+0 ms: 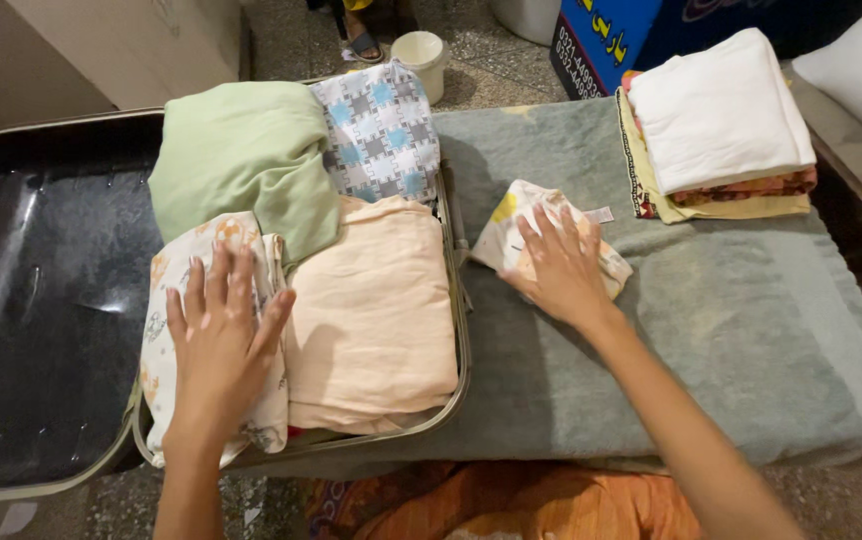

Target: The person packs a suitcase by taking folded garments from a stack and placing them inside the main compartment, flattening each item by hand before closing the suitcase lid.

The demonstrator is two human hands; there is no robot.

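Observation:
My left hand lies flat, fingers apart, on a folded white cloth with an orange print at the near left of an open suitcase. Beside it in the suitcase are a folded peach cloth, a green cloth and a blue-and-grey patterned cloth. My right hand rests palm down on a small folded cloth with a yellow print, which lies on the grey towel just right of the suitcase.
The suitcase's dark lined lid lies open at the left. A stack of folded cloths, white on top, sits at the towel's far right. A pale bucket and a blue box stand on the floor behind.

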